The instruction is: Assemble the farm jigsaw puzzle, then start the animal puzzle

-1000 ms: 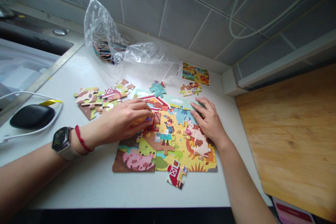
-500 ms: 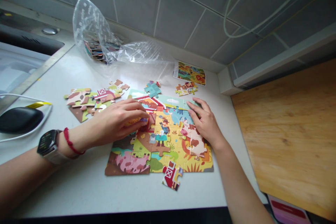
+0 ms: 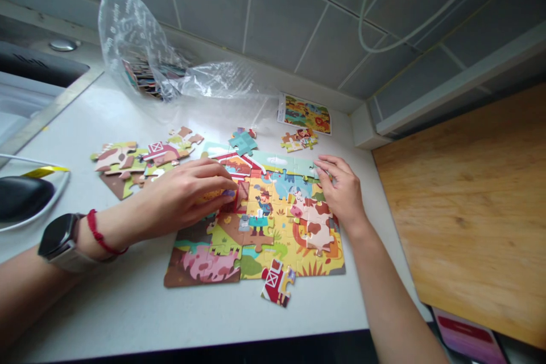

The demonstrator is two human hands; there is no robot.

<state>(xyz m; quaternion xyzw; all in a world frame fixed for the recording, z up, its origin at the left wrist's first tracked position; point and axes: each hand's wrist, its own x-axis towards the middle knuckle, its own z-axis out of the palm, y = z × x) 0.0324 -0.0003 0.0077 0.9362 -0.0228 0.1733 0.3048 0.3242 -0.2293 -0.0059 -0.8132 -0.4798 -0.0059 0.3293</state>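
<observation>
A farm-animal jigsaw puzzle (image 3: 281,227) lies on the white counter, with several farm pieces resting on its picture. My left hand (image 3: 196,190) is bent over the barn at its left side, fingers curled around a jigsaw piece (image 3: 209,196) mostly hidden beneath them. At the upper right corner, my right hand (image 3: 341,185) has its fingertips drawn together on the puzzle's edge, close to the cow piece (image 3: 318,227). A red barn piece (image 3: 276,284) overlaps the front edge. The teal piece (image 3: 243,142) sits at the back edge.
Loose pieces (image 3: 121,162) are heaped at the left. Behind the puzzle are a small piece cluster (image 3: 299,140), a picture card (image 3: 306,114) and a clear plastic bag (image 3: 136,40) of pieces. A black mouse-shaped object (image 3: 23,196) and a wooden board (image 3: 469,199) flank the counter.
My right hand has shifted slightly right along the puzzle's upper edge, its fingertips closer together. My left hand stays over the barn. The whole view has shifted a little.
</observation>
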